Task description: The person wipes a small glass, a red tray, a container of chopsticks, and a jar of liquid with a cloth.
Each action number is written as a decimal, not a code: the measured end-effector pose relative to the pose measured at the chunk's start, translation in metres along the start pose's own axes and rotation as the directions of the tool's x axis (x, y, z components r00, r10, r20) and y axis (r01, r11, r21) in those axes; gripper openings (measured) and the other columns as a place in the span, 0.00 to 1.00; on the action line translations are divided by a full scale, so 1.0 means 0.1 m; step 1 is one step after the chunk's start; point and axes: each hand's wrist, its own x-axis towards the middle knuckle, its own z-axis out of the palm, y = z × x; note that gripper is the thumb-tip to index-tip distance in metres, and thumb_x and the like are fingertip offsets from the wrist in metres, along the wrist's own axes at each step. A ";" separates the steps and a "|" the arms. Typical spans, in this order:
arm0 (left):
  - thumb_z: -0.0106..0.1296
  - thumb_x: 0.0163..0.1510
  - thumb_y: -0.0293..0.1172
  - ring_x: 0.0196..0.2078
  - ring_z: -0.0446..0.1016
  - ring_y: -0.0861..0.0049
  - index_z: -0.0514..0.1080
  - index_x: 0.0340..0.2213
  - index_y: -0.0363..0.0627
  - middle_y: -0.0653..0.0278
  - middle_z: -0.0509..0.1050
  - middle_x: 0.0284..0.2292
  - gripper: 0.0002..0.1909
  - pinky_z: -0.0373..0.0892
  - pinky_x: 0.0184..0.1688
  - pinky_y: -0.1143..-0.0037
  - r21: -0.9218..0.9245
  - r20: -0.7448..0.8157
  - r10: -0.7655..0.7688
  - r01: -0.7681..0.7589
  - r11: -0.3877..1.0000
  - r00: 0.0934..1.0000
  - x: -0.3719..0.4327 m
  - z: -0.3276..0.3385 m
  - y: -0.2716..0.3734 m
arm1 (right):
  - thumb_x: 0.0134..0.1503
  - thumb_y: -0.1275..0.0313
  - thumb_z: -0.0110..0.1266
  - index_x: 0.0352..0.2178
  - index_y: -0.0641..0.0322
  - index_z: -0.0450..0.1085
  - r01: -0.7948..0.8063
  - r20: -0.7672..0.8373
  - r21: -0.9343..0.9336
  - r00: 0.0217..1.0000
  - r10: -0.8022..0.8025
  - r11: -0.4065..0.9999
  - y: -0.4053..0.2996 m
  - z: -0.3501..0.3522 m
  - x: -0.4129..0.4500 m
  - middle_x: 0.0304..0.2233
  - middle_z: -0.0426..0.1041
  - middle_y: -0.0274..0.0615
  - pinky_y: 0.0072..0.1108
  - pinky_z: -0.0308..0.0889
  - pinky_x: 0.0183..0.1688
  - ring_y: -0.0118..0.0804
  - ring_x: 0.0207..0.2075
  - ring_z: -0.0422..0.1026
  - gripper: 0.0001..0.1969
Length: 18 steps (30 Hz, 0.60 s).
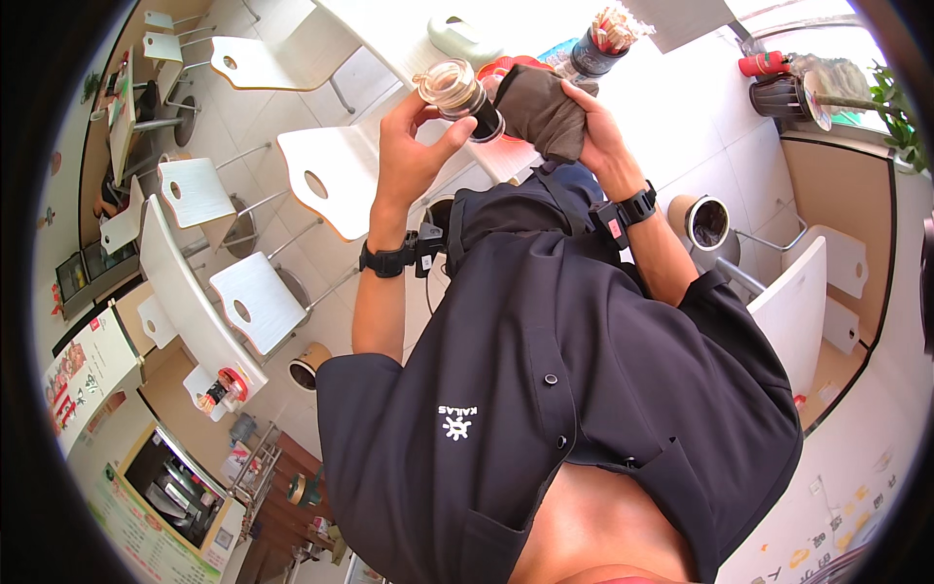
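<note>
My left hand (414,150) grips a small glass cruet (487,120) of dark liquid, tilted, with a clear lid and a short spout. In my right hand (602,139) is a bunched brown-grey cloth (543,109), close beside the cruet. Whether cloth and cruet touch cannot be told. Beneath them, partly hidden by the cloth, a red tray (519,63) rests on a white table (390,36). Near the cloth stands a dark holder (595,57) full of paper-wrapped sticks. A pale green tissue box (463,38) lies behind the cruet.
White chairs (332,175) stand left of the table, with another long table (190,292) farther left. A waste bin (700,219) is on the tiled floor at the right. Beyond it are a fire extinguisher (765,63), a drum-shaped pot (781,97) and a plant.
</note>
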 end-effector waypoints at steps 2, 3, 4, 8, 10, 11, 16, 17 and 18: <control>0.65 0.51 0.30 0.41 0.79 0.80 0.77 0.47 0.36 0.62 0.82 0.39 0.22 0.73 0.47 0.75 -0.008 0.006 -0.007 0.007 1.000 1.000 -0.02 0.01 0.05 | 0.70 0.61 0.46 0.55 0.73 0.66 0.010 0.129 0.040 0.992 -0.015 0.999 0.01 -0.01 -0.05 0.54 0.74 0.53 0.34 0.70 0.59 0.44 0.53 0.76 0.24; 0.65 0.51 0.29 0.40 0.79 0.80 0.77 0.47 0.37 0.63 0.82 0.39 0.21 0.73 0.47 0.75 -0.015 0.008 -0.013 0.014 1.000 1.000 -0.02 0.02 0.07 | 0.70 0.61 0.46 0.55 0.73 0.66 0.014 0.125 0.041 0.992 -0.019 0.999 0.01 0.03 -0.10 0.54 0.74 0.53 0.34 0.70 0.59 0.44 0.53 0.76 0.24; 0.65 0.51 0.29 0.40 0.79 0.80 0.77 0.47 0.37 0.63 0.82 0.39 0.21 0.73 0.47 0.75 -0.016 0.009 -0.015 0.015 1.000 1.000 -0.02 0.03 0.08 | 0.70 0.60 0.45 0.56 0.74 0.65 0.007 0.155 0.038 0.988 -0.013 0.999 0.00 0.11 -0.16 0.55 0.73 0.54 0.35 0.69 0.60 0.45 0.54 0.75 0.25; 0.65 0.50 0.30 0.36 0.79 0.81 0.78 0.45 0.38 0.65 0.82 0.36 0.19 0.73 0.44 0.77 0.037 0.048 -0.008 0.006 0.999 0.999 0.03 0.14 0.14 | 0.71 0.58 0.42 0.58 0.74 0.63 -0.022 0.251 0.068 0.968 0.004 0.997 0.00 0.33 -0.41 0.56 0.71 0.55 0.35 0.67 0.62 0.46 0.56 0.73 0.27; 0.66 0.50 0.31 0.32 0.79 0.81 0.78 0.44 0.38 0.65 0.82 0.33 0.19 0.73 0.40 0.78 0.075 0.057 0.013 -0.018 0.997 0.998 0.07 0.22 0.15 | 0.70 0.56 0.42 0.59 0.72 0.63 0.053 0.213 0.018 0.976 -0.056 0.998 0.00 0.55 -0.59 0.56 0.72 0.53 0.33 0.68 0.60 0.44 0.55 0.74 0.28; 0.66 0.50 0.31 0.32 0.79 0.81 0.78 0.44 0.38 0.65 0.82 0.33 0.19 0.73 0.40 0.78 0.068 0.064 0.013 -0.017 0.998 0.998 0.08 0.25 0.17 | 0.70 0.55 0.42 0.60 0.71 0.63 0.119 0.181 -0.038 0.977 -0.110 0.992 0.01 0.65 -0.66 0.56 0.72 0.51 0.32 0.69 0.59 0.43 0.54 0.75 0.28; 0.66 0.51 0.33 0.30 0.78 0.82 0.78 0.41 0.36 0.64 0.82 0.30 0.18 0.73 0.38 0.79 0.039 0.083 0.049 -0.052 0.998 0.995 0.23 0.32 0.30 | 0.71 0.57 0.38 0.60 0.72 0.61 0.256 0.144 -0.107 0.960 -0.240 0.961 0.00 0.80 -0.86 0.58 0.70 0.53 0.35 0.65 0.63 0.46 0.57 0.72 0.28; 0.66 0.51 0.34 0.30 0.78 0.82 0.78 0.41 0.36 0.64 0.81 0.30 0.18 0.73 0.37 0.80 0.034 0.098 0.059 -0.063 0.997 0.993 0.26 0.34 0.33 | 0.72 0.56 0.38 0.60 0.72 0.61 0.256 0.163 -0.076 0.957 -0.242 0.964 -0.02 0.77 -0.88 0.58 0.70 0.53 0.35 0.65 0.63 0.46 0.57 0.72 0.28; 0.66 0.51 0.34 0.31 0.78 0.82 0.78 0.41 0.36 0.65 0.82 0.30 0.18 0.73 0.38 0.80 0.009 0.113 0.057 -0.058 0.998 0.992 0.28 0.36 0.37 | 0.72 0.57 0.38 0.60 0.72 0.62 0.232 0.225 0.036 0.946 -0.234 0.972 -0.05 0.70 -0.89 0.58 0.70 0.53 0.35 0.65 0.62 0.46 0.57 0.72 0.28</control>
